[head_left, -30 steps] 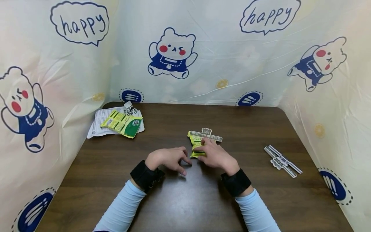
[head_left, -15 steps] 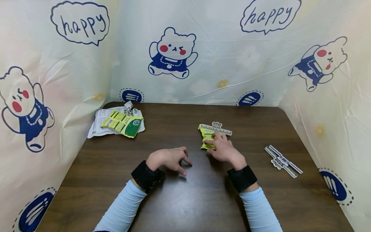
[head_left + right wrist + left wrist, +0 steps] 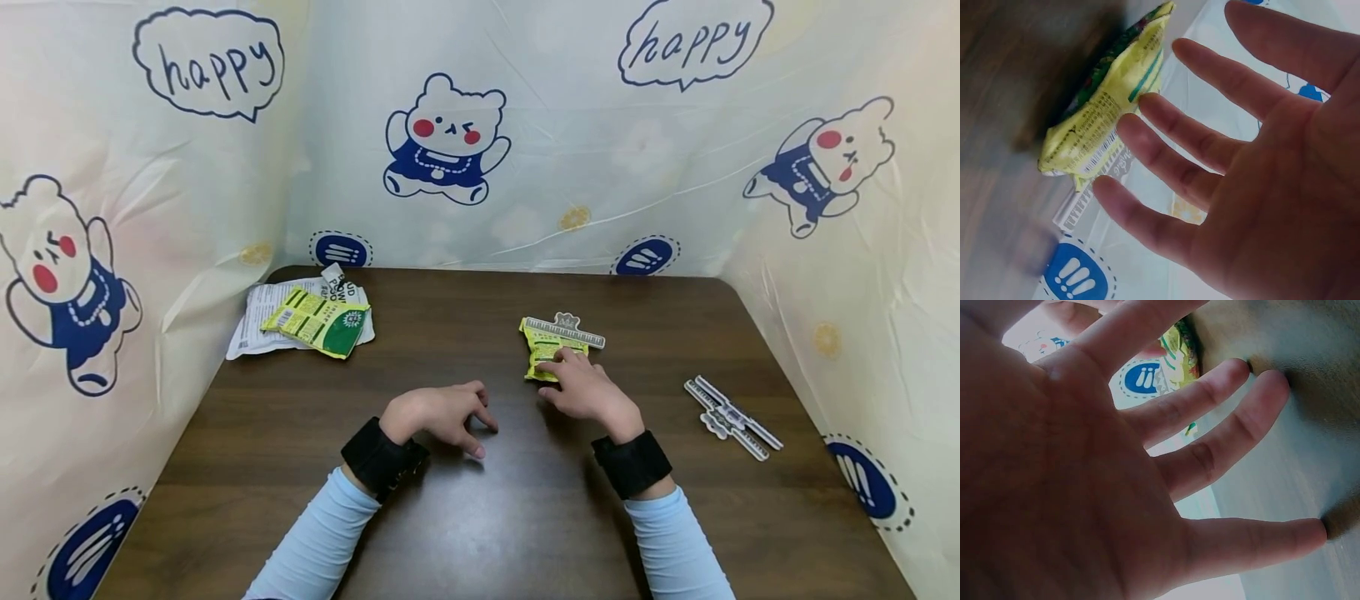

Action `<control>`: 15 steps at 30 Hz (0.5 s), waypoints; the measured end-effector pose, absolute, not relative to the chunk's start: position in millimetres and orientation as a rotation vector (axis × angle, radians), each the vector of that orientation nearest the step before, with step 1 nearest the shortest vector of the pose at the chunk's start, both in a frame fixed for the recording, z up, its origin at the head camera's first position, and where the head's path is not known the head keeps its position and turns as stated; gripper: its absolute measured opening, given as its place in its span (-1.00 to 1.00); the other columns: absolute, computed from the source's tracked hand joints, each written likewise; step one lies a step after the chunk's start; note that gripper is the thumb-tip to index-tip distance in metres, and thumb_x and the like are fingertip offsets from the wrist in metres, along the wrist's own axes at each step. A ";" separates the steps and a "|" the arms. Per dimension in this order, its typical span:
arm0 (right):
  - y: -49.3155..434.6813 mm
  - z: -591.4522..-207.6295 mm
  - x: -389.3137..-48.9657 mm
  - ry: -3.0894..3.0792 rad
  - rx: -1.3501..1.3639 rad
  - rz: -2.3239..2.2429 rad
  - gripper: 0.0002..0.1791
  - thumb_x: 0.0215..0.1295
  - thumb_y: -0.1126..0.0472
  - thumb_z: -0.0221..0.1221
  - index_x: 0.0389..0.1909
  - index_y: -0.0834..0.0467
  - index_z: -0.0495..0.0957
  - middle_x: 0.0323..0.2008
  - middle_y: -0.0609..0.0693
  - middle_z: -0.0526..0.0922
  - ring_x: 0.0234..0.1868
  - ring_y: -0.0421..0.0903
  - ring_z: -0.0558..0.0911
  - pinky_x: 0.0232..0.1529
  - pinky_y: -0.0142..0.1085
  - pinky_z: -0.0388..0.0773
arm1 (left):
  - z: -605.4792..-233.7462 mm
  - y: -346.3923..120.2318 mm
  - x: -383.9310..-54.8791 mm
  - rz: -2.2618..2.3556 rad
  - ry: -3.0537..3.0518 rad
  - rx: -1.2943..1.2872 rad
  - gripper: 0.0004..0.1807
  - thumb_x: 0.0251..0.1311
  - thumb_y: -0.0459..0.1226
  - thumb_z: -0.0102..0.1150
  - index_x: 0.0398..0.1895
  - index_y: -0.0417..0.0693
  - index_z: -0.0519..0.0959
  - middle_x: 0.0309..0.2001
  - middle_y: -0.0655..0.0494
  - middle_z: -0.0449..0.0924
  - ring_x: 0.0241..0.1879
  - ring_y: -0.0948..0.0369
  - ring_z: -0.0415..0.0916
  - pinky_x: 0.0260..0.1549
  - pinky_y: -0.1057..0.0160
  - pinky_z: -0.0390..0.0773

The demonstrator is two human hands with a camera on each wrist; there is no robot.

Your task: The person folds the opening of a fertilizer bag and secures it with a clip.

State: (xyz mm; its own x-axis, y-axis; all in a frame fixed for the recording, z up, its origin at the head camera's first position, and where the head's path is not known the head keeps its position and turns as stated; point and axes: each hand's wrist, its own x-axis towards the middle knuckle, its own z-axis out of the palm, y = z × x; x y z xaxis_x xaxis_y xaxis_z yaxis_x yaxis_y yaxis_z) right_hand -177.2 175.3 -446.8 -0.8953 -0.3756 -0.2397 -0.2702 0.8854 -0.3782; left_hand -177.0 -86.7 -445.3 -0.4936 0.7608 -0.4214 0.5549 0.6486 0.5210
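Observation:
A small yellow snack bag (image 3: 547, 350) lies right of the table's middle. A silver ruler-marked clip (image 3: 566, 332) spans its far edge. My right hand (image 3: 592, 392) is at the bag's near right side with its fingers spread, also plain in the right wrist view beside the yellow bag (image 3: 1107, 115). Whether the fingertips touch the bag is hard to tell. Nearer and to the left, my left hand (image 3: 438, 415) rests its fingertips on the table and holds nothing; the left wrist view gives its spread fingers (image 3: 1210, 450).
At the far left, a yellow and green snack bag (image 3: 315, 321) lies on a white printed bag (image 3: 251, 325). Two more silver ruler-marked clips (image 3: 735, 417) lie together on the right of the brown table (image 3: 480, 542). A printed curtain (image 3: 570, 167) surrounds the far and side edges.
The clipped yellow bag and my right hand have moved away from me and to the right, only slightly in the last half second. My left hand has stayed in place.

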 end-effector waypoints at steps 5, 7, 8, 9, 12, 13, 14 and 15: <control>174.1 -448.5 -178.0 2.716 -0.468 -0.495 -0.52 0.51 0.12 0.23 0.39 0.12 0.54 0.22 0.25 0.44 0.15 0.22 0.39 0.10 0.20 0.47 | -444.6 -86.9 -177.3 0.438 2.228 1.018 -0.52 0.28 -0.08 0.45 0.25 0.06 0.70 0.25 -0.06 0.40 0.16 0.05 0.43 0.18 -0.01 0.52; 174.4 -449.1 -178.6 2.714 -0.458 -0.513 -0.53 0.51 0.13 0.23 0.37 0.13 0.55 0.22 0.26 0.43 0.13 0.23 0.39 0.10 0.18 0.48 | -444.3 -86.7 -177.7 0.437 2.226 1.018 -0.52 0.28 -0.08 0.45 0.25 0.06 0.69 0.25 -0.06 0.40 0.15 0.06 0.43 0.18 -0.01 0.52; 174.6 -449.3 -179.0 2.713 -0.452 -0.523 -0.54 0.51 0.14 0.23 0.36 0.13 0.56 0.22 0.26 0.43 0.14 0.23 0.38 0.11 0.17 0.48 | -444.2 -86.5 -177.8 0.436 2.225 1.018 -0.52 0.28 -0.08 0.45 0.25 0.06 0.69 0.25 -0.06 0.40 0.15 0.06 0.43 0.18 -0.01 0.52; 174.8 -449.6 -179.4 2.715 -0.447 -0.533 -0.55 0.51 0.14 0.23 0.36 0.13 0.57 0.23 0.26 0.43 0.14 0.23 0.38 0.13 0.17 0.48 | -444.1 -86.3 -177.9 0.434 2.227 1.019 -0.52 0.28 -0.08 0.45 0.25 0.06 0.69 0.25 -0.06 0.40 0.15 0.06 0.43 0.18 0.00 0.52; 175.0 -450.2 -180.1 2.726 -0.450 -0.556 -0.57 0.50 0.16 0.23 0.33 0.14 0.60 0.23 0.28 0.44 0.14 0.24 0.39 0.15 0.18 0.48 | -444.0 -86.4 -177.7 0.432 2.229 1.020 -0.52 0.28 -0.08 0.45 0.25 0.06 0.69 0.25 -0.06 0.40 0.16 0.06 0.42 0.18 0.00 0.52; 175.1 -450.6 -180.4 2.730 -0.453 -0.560 -0.57 0.50 0.16 0.23 0.32 0.14 0.60 0.23 0.28 0.44 0.14 0.25 0.39 0.16 0.18 0.48 | -444.0 -86.5 -177.4 0.433 2.230 1.020 -0.52 0.28 -0.08 0.45 0.25 0.05 0.69 0.25 -0.06 0.40 0.15 0.06 0.43 0.18 0.00 0.52; 175.0 -451.1 -180.7 2.731 -0.452 -0.565 -0.57 0.50 0.16 0.24 0.33 0.15 0.60 0.23 0.28 0.44 0.15 0.25 0.38 0.16 0.18 0.47 | -444.2 -86.7 -177.2 0.433 2.232 1.020 -0.52 0.28 -0.08 0.45 0.25 0.05 0.69 0.25 -0.05 0.40 0.16 0.06 0.42 0.18 0.00 0.52; 174.9 -451.5 -180.7 2.734 -0.455 -0.563 -0.55 0.49 0.17 0.24 0.34 0.15 0.58 0.23 0.29 0.44 0.15 0.25 0.38 0.16 0.18 0.47 | -444.2 -86.9 -176.8 0.432 2.232 1.020 -0.52 0.28 -0.08 0.45 0.25 0.05 0.69 0.25 -0.05 0.40 0.15 0.06 0.42 0.18 0.00 0.52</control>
State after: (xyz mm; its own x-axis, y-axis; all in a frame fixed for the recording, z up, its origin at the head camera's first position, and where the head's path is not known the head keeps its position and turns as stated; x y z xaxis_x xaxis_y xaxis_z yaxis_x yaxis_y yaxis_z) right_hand -180.7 174.9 -451.5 -0.9007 -0.3649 -0.2355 -0.2421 0.8720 -0.4254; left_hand -176.8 -86.9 -444.2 -0.4956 0.7633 -0.4146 0.5536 0.6453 0.5264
